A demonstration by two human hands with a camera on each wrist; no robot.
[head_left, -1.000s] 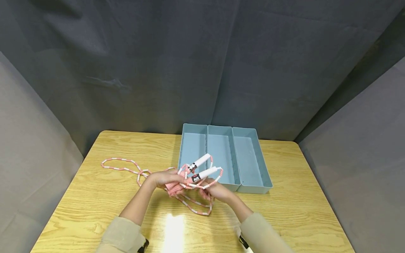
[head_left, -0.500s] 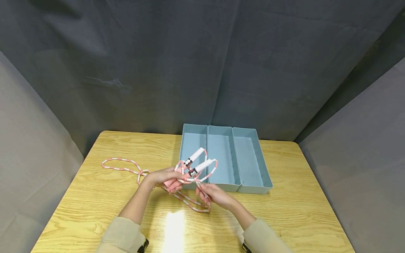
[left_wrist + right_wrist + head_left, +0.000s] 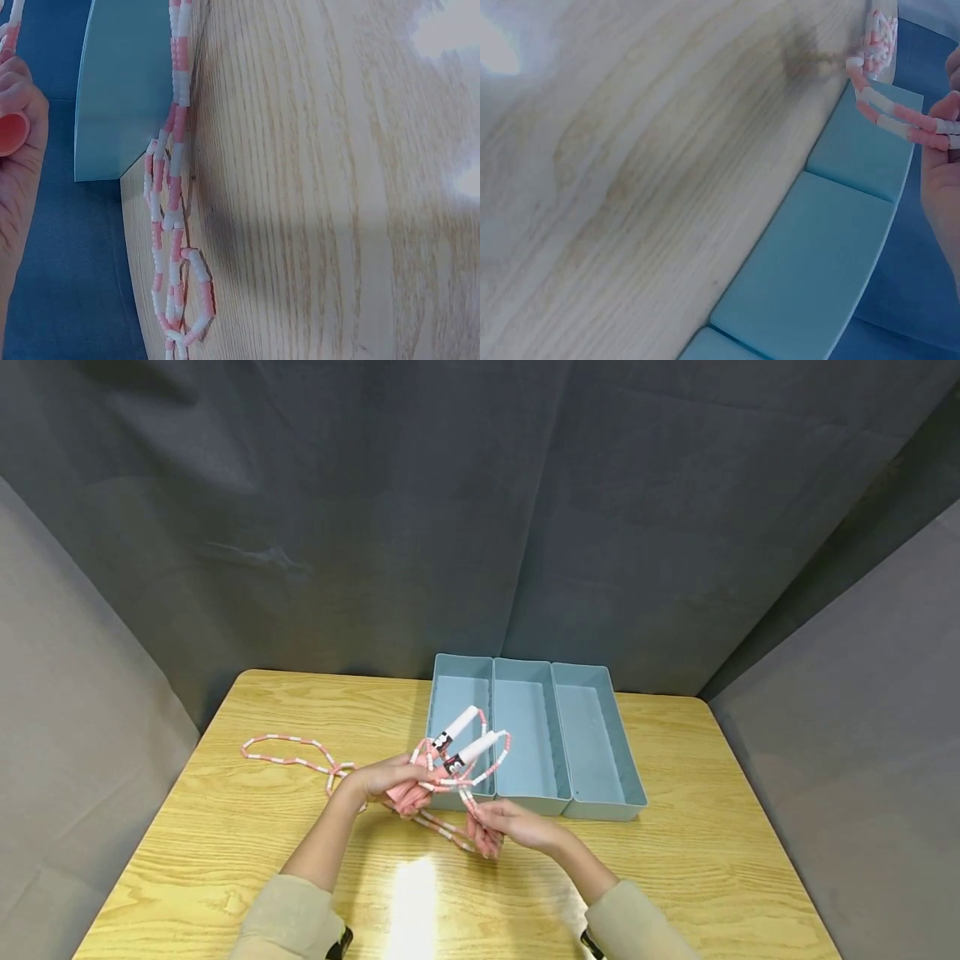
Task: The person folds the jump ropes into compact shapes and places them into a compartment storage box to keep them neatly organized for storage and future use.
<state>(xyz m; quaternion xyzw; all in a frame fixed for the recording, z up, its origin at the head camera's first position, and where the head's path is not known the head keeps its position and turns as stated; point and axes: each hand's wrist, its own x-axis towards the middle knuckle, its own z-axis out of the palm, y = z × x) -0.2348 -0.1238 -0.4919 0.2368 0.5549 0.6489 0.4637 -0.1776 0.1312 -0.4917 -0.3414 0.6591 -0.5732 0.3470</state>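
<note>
My left hand (image 3: 390, 779) grips both pink-and-white handles of a beaded jump rope (image 3: 474, 749) in the head view, their white ends tilted up over the front of the left bin. A loop of rope wraps round the handles. Lower right of it, my right hand (image 3: 517, 827) holds a doubled stretch of the pink and white beads, curled in the fingers. Some rope runs beneath both hands, and more trails left along the table. In the left wrist view the left hand (image 3: 19, 142) shows a handle's round pink end. The right wrist view has the right hand (image 3: 943, 172) at its edge with beads.
Three long blue-grey bins (image 3: 600, 743) stand side by side at the back of the wooden table (image 3: 697, 860). Slack beaded rope (image 3: 281, 737) loops over the table's left part. A dark curtain (image 3: 375, 527) hangs behind, with light panels at both sides.
The right hand draws away from the handles, down and slightly right, with the beads in its fingers. The left hand and handles shift a little left, the white ends rising.
</note>
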